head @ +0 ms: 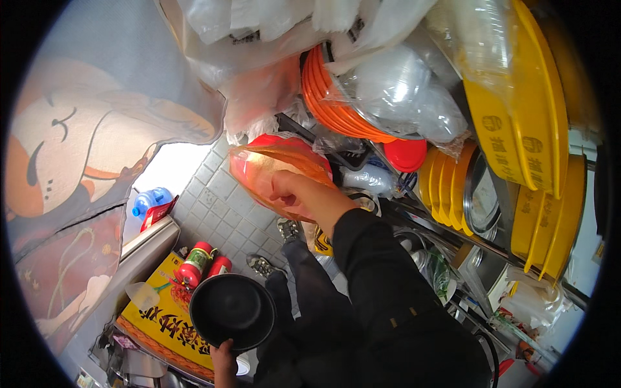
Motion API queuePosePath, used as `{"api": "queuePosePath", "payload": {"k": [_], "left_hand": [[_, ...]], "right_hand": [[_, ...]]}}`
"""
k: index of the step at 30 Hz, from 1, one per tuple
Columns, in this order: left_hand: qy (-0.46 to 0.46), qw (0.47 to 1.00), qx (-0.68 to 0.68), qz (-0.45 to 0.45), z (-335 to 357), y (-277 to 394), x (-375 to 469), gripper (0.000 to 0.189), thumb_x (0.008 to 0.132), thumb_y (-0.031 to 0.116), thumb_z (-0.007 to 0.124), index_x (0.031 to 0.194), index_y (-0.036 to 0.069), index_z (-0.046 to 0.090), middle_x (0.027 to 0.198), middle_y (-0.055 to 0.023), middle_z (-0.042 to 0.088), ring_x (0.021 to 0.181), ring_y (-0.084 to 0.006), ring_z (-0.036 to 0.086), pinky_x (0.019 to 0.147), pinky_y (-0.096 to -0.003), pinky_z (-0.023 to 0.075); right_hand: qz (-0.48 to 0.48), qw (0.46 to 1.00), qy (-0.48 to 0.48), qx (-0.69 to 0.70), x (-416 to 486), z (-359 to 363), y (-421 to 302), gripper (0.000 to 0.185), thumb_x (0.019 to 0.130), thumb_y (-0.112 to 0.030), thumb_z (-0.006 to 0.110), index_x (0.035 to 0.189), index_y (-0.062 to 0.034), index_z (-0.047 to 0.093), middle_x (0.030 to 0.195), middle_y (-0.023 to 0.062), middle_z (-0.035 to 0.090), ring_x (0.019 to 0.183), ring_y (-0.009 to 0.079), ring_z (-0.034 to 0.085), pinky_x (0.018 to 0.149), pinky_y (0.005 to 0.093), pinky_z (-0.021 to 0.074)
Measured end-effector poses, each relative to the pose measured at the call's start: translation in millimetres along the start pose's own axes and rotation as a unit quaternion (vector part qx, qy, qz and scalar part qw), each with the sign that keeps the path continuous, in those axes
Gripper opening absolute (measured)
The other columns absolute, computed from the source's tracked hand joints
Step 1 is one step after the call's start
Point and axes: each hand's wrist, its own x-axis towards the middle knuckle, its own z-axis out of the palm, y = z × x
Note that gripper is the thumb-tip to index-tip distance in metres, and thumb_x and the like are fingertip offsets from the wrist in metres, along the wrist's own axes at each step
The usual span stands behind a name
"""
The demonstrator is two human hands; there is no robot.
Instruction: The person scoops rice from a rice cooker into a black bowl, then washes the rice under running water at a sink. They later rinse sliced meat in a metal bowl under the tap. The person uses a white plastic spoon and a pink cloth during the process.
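My left hand grips the rim of a round black bowl, whose inside shows nothing in it. In front of me, my right hand is over the mouth of a red-orange plastic bag, its fingers bent. Pale, yellowish stuff shows in the bag; what it is I cannot tell. Whether the fingers hold anything is unclear.
Orange plates, yellow trays and a red lid crowd the shelves at right. Fire extinguishers stand by a yellow printed box at lower left. A printed curtain hangs at left above the tiled floor.
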Motion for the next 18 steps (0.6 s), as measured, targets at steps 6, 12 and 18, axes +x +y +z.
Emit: {"api": "queuePosePath", "payload": {"k": [6,12,18], "left_hand": [[-0.021,0.999,-0.025,0.01,-3.3,-10.6,11.4,0.05,0.077,-0.001,0.06,0.126,-0.007,0.056,0.116,-0.014,0.064,0.103,-0.0277,0.064,0.093,-0.0368,0.0501],[-0.007,1.0,-0.014,-0.012,-0.1,-16.2,24.9,0.059,0.077,-0.001,0.059,0.136,-0.003,0.05,0.126,-0.0133,0.06,0.11,-0.0266,0.061,0.093,-0.0372,0.0503],[0.006,0.998,-0.033,-0.047,14.1,-12.1,30.7,0.063,0.077,-0.001,0.059,0.139,-0.001,0.048,0.13,-0.0132,0.058,0.113,-0.0282,0.06,0.099,-0.038,0.0475]], "right_hand": [[-0.185,0.894,0.15,-0.379,98.0,74.8,38.1,0.018,0.08,-0.013,0.067,0.097,-0.0071,0.073,0.099,0.0144,0.073,0.093,0.0238,0.071,0.079,0.0414,0.0567],[-0.156,0.858,0.31,-0.379,38.1,39.4,22.8,0.018,0.086,-0.02,0.062,0.094,-0.009,0.073,0.097,0.0125,0.073,0.096,0.026,0.071,0.081,0.0444,0.0553],[-0.125,0.874,0.253,-0.395,24.4,23.6,-20.2,0.022,0.088,-0.02,0.061,0.105,-0.0092,0.071,0.11,0.0142,0.071,0.103,0.0259,0.068,0.089,0.0422,0.0526]]}}
